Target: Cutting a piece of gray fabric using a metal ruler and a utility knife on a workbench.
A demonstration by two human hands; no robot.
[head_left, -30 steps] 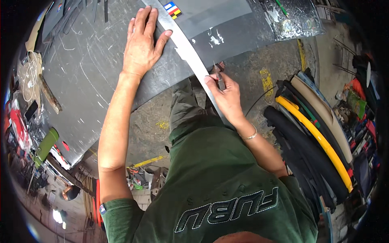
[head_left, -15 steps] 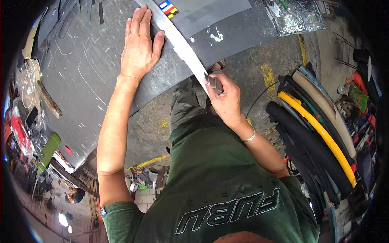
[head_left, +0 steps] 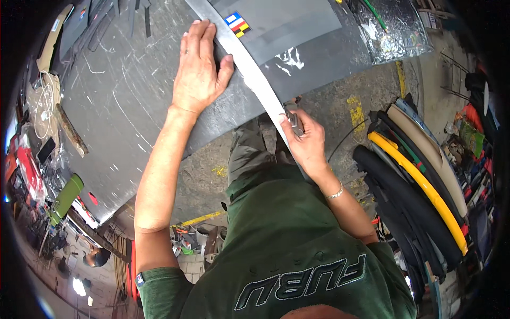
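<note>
My left hand lies flat on the dark scratched tabletop, fingers stretched out and thumb apart. Its fingertips rest beside a long, narrow, pale grey strip, shiny along part of its length. Past the near table edge the strip runs down to my right hand. That hand is closed around a small grey block-like tool, held at the strip with the thumb along its side. The fingers hide much of the tool, so its exact kind does not show.
Dark grey sheet material with a small coloured flag patch lies right of the strip. Rolls of material, including a yellow one, stand at the right. A wooden stick and a green roll lie at the left.
The whole view has shifted, so the table, the strip and both hands appear lower and further right. More of the strip shows below my right thumb. My left hand keeps its place on the table.
</note>
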